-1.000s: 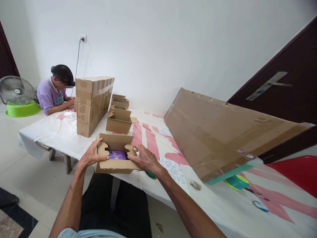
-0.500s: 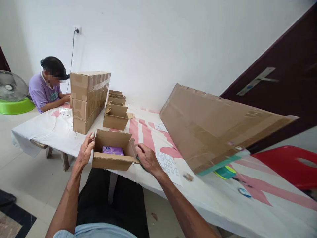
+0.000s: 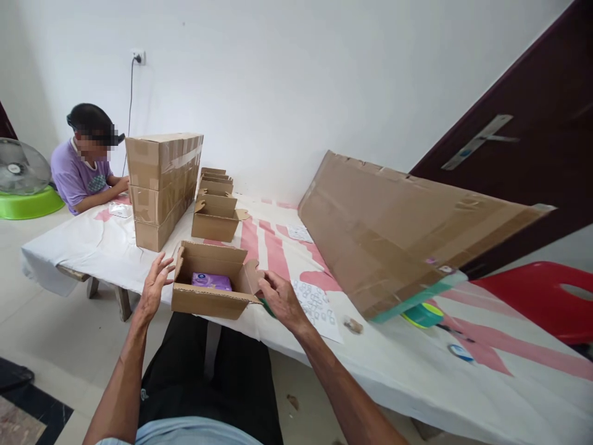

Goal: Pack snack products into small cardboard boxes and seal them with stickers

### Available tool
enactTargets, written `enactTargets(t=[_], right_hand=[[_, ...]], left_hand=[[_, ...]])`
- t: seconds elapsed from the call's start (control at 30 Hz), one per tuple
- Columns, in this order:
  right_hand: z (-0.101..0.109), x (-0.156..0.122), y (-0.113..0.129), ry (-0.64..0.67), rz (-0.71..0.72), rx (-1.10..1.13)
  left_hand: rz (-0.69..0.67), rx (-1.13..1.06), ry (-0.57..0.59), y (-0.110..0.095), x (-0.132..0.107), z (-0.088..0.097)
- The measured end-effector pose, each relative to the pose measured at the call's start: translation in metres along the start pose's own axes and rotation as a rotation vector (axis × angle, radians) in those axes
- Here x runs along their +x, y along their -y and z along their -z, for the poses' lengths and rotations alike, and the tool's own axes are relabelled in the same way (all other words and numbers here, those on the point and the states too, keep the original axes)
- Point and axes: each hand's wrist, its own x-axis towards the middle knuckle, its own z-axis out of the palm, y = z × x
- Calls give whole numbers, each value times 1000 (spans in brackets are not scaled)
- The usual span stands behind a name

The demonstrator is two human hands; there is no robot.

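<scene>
In the head view, an open cardboard box (image 3: 210, 305) is sitting at the near edge of the bench (image 3: 113, 269) with a purple packet (image 3: 212, 282) lying inside. The right hand (image 3: 280, 301) is pinching the box's right end flap (image 3: 251, 277) between its fingers; the left hand (image 3: 154, 288) is hovering with fingers spread, perhaps just brushing the left end. Beyond, open boxes (image 3: 214, 227) are standing in a row, beside stacked taped cartons (image 3: 147, 205).

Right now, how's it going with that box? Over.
Left fingers spread beside open box; right fingers at its right flap. Purple packet inside. Second box standing beyond.
</scene>
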Motion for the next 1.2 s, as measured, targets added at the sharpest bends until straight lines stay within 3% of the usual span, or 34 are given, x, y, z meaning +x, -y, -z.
enactTargets(t=[0.2,0.3,0.53,0.6,0.73,0.83,0.93,1.03,1.2], right_hand=[[3,-9,6,28,-17,54],[5,-13,7,34,-23,85],[17,-16,-7,44,-14,-8],[21,-14,-4,-34,78,-155],[24,-15,26,-137,437,-512],[18,-19,55,3,599,-634],[6,-20,72,201,640,-695],[-7,-13,74,358,569,-786],[-22,7,53,523,360,-922]], left_hand=[[59,64,358,22,5,25],[78,185,393,28,7,23],[-29,197,400,24,4,7],[-32,210,407,22,1,7],[-92,263,398,15,-7,6],[-153,307,385,5,-13,0],[-200,330,380,-5,-18,-5],[-227,347,384,-11,-22,-9],[-245,372,378,-15,-24,-12]])
